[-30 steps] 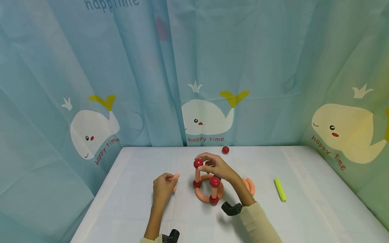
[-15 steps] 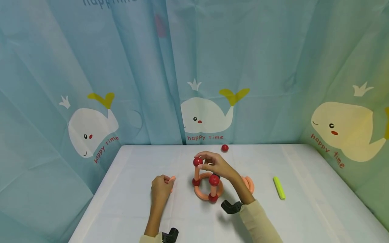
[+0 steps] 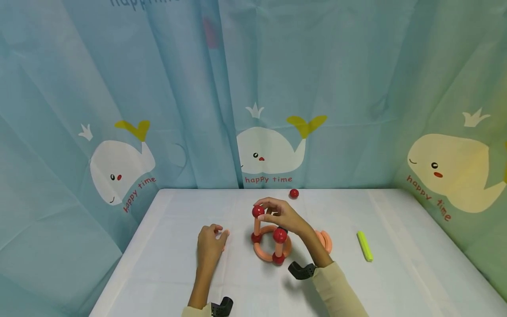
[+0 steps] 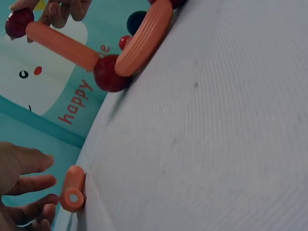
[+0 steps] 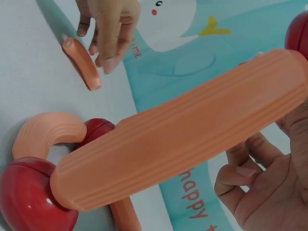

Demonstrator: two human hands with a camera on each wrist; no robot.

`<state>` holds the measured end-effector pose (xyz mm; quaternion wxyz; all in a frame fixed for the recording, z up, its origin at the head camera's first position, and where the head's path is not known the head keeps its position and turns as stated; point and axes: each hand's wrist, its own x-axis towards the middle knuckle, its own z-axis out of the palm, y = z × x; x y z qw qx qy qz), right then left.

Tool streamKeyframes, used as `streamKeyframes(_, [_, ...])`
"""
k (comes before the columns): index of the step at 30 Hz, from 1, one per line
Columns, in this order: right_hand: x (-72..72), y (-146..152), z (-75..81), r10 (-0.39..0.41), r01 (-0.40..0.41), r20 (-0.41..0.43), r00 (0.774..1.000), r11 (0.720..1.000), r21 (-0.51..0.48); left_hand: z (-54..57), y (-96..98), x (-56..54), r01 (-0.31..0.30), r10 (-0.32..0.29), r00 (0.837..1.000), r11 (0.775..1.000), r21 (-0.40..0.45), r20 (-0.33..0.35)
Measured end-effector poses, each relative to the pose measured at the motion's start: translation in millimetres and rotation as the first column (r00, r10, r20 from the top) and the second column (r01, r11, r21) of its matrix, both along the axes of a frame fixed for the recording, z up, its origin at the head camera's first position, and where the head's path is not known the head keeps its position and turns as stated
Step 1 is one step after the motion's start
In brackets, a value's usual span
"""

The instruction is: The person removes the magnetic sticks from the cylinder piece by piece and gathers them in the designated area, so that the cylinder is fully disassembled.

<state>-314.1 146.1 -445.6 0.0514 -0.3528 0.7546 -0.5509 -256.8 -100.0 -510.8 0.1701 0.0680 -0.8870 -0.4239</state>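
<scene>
An orange-and-red ball-and-rod building toy stands on the white table. Its base is a ring of curved orange rods [image 3: 263, 255] with red balls, and two upright orange rods rise from it, each topped by a red ball. My right hand [image 3: 288, 219] pinches the top red ball [image 3: 258, 211] of the farther upright rod [image 5: 178, 134] between thumb and fingers. To the left of the toy, a loose curved orange rod [image 4: 73, 187] lies on the table. My left hand [image 3: 210, 246] is beside it, fingers parted and apart from the rod in the left wrist view.
One loose red ball [image 3: 294, 193] sits at the table's back edge. Curved orange pieces [image 3: 325, 242] lie behind my right forearm, and a yellow-green stick [image 3: 365, 246] farther right. A blue whale-print curtain [image 3: 348, 110] surrounds the table [image 3: 412, 273].
My left hand has lowered the curved orange rod to the table, drawn slightly left and let go of it. My right hand keeps its pinch on the red ball.
</scene>
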Motion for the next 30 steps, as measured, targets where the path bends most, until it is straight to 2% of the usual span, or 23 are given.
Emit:
streamKeyframes(3, [0.9,0,2.4,-0.004,0.004,0.001,1.0,1.0,0.012,3.4,6.7,-1.7,0.008,-0.009,0.998,1.0,-0.021,-0.07])
streamKeyframes(5, [1.7,0,3.5,-0.009,0.009,0.003,1.0,1.0,0.022,5.6,11.4,-2.3,0.04,-0.043,0.992,0.999,-0.026,-0.117])
streamKeyframes(7, [2.3,0,3.7,-0.011,0.011,0.005,1.0,1.0,0.03,7.5,16.4,-2.7,0.106,-0.108,0.983,0.994,-0.02,-0.146])
streamKeyframes(9, [2.6,0,3.4,-0.014,0.014,0.007,1.0,0.999,0.038,10.2,21.9,-2.0,0.185,-0.183,0.972,0.983,0.002,-0.145])
streamKeyframes(13, [1.5,-1,3.1,-0.019,0.019,-0.009,1.0,0.998,0.055,13.1,33.7,1.0,0.344,-0.334,0.933,0.937,0.056,-0.136])
streamKeyframes(16, [1.2,-2,5.1,-0.014,0.016,-0.029,0.999,0.996,0.082,12.1,43.5,3.7,0.409,-0.396,0.905,0.91,0.062,-0.155])
streamKeyframes(19, [5.5,-4,12.1,-0.003,0.008,-0.04,0.999,0.994,0.108,10.6,53.5,6.1,0.419,-0.404,0.897,0.907,0.053,-0.182])
streamKeyframes(25, [23.4,-7,37.2,0.014,-0.006,-0.063,0.998,0.992,0.13,7.5,65.1,7.6,0.374,-0.35,0.91,0.925,0.072,-0.223])
streamKeyframes(30, [14.8,-6,23.5,0.003,0.004,-0.064,0.998,0.994,0.109,6.1,68.2,7.4,0.341,-0.311,0.917,0.936,0.084,-0.25])
